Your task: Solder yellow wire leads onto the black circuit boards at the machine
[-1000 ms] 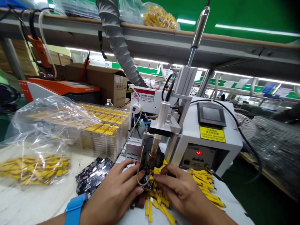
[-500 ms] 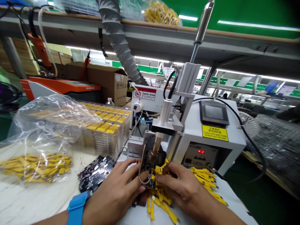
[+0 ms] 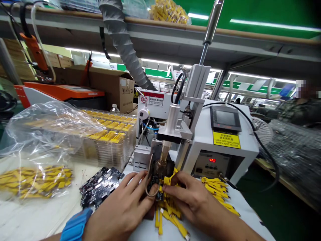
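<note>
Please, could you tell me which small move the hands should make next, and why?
I would probably ease the left hand slightly back from the machine head: its fingers sit close beside that head, at the dark circuit board, and the sign behind seems to warn of high temperature. The right hand is by the yellow strips.

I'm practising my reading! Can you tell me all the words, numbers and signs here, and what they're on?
"TURN OFF MACHINE WHEN NOT IN USE": yellow label on the white machine; Chinese above it is blurred.
"400": red digits on the display.
Warning sign: red ring symbol; words too small to read.
Box: small black symbols; print too blurred.
Screen: nothing readable.
Faraway papers: too blurred.
</note>
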